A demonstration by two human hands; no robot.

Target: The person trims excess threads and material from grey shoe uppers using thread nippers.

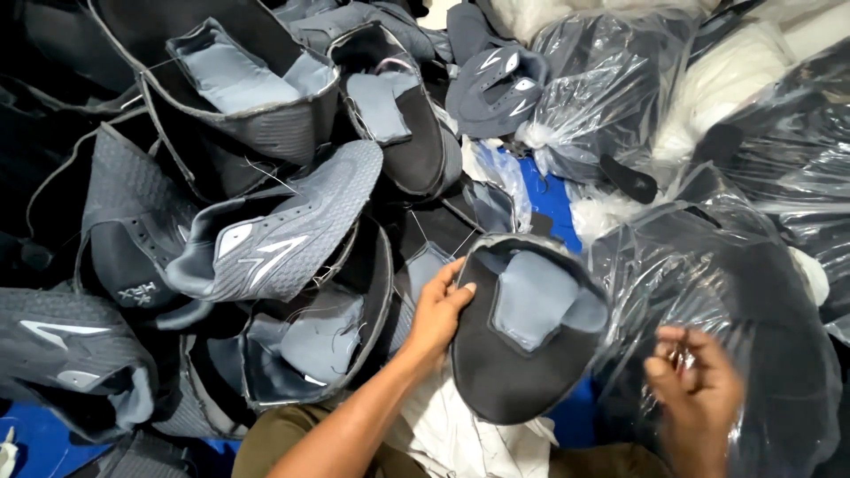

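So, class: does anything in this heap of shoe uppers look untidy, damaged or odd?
Loose thread ends trail from the stitched grey uppers, which lie tumbled at all angles. The left hand holds one upper lining-side up. No tears or spills show.

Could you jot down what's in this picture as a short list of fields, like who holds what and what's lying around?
Left hand: grips the edge of a dark shoe upper with a grey lining, inside facing up
Right hand: fingers pinching a clear plastic bag of dark parts
Left side: heap of grey shoe uppers, some turned inside out
Top right: more plastic bags, dark and white contents
Underneath: blue surface
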